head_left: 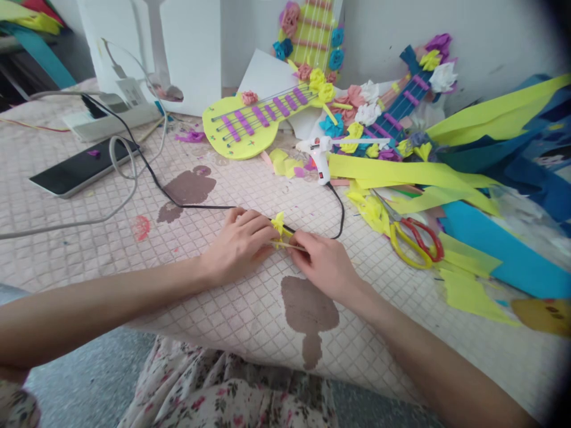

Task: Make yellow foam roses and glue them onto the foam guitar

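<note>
At the bottom of the frame, floral-print fabric [214, 389] covers the person's lap. Above it, a pale quilted tablecloth [241, 321] with a diamond grid and brown patches covers the table.

Just below the centre of the frame, 2 bare hands meet over the cloth. Between them is a small crumpled piece of bright yellow crepe paper [279, 222], ruffled and uneven, its loose tip pointing toward the top of the frame. Along its lower edge lies a thin, pale, straight stick [289, 245], its long axis running left to right, nearly level, the right end slightly lower. The left hand [241, 245] has its fingers curled narrowly at the paper's left side; the right hand [322, 261] pinches the stick's right end between thumb and fingers.

A black cable [200, 207] passes just behind the hands. Right of centre lie scissors with red and yellow handles [417, 242]. Farther back, a white glue gun [319, 157] rests beside yellow paper strips, and at upper centre lies a flat yellow paper guitar with purple bars [243, 134].
</note>
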{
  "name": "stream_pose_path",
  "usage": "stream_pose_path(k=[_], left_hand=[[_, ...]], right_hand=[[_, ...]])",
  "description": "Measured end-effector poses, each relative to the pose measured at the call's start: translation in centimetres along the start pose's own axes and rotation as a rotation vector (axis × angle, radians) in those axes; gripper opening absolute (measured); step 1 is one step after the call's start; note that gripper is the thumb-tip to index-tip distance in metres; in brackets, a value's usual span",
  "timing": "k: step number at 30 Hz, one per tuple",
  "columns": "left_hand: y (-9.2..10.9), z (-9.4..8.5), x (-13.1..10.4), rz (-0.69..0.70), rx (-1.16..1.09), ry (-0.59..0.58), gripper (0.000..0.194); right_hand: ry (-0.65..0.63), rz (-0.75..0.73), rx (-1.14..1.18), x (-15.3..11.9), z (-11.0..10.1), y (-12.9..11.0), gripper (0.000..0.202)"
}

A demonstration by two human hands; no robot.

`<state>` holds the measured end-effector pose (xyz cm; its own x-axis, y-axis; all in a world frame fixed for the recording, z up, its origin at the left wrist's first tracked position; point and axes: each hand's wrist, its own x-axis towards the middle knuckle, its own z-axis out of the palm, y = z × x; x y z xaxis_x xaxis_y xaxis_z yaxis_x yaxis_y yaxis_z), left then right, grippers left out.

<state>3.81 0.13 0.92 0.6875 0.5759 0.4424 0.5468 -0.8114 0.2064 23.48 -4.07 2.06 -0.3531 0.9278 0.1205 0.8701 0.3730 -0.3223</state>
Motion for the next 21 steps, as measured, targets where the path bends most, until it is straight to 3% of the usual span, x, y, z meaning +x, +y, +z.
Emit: stream_pose_path(k=[11, 21], left_hand=[[-0.20, 0.02, -0.18, 0.071, 0.006, 0.041, 0.007], [-0.06, -0.24, 0.11, 0.047, -0.023, 0.027, 0.010]], right_hand=[[-0.006, 0.001, -0.006, 0.05, -0.04, 0.13, 0.012], [-0.017, -0.034, -0.022, 0.06, -0.13, 0.39, 0.012]])
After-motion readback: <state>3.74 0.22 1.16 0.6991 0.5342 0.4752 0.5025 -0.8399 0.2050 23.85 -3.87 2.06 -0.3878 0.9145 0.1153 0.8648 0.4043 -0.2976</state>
